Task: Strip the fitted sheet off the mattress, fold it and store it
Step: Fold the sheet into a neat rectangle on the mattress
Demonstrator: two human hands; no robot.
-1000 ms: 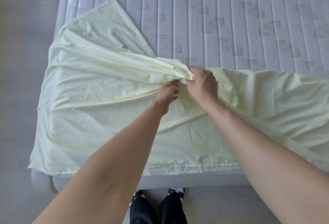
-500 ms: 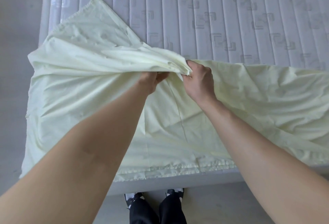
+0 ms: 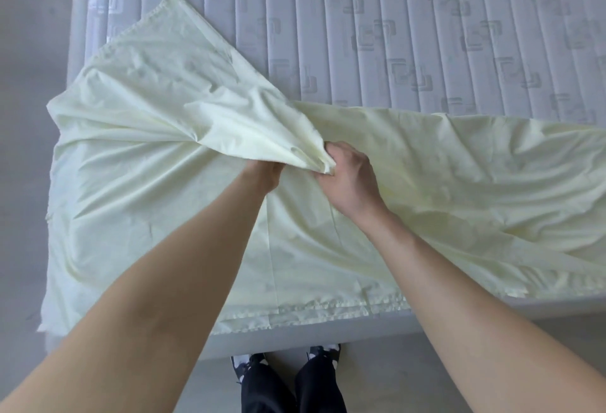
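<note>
A: What could go wrong?
B: The bunched corner could slip from the right hand (image 3: 349,179), which pinches it, and undo the fold. The left hand (image 3: 262,173) is under cloth; its grip is hidden.
A: And the sheet (image 3: 170,163)?
B: Pale yellow, creased, lying loose across the mattress (image 3: 426,19) near edge.

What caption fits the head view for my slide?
Right hand grips a bunched corner of the pale yellow fitted sheet on the quilted mattress; left hand lies partly under the fabric.
</note>
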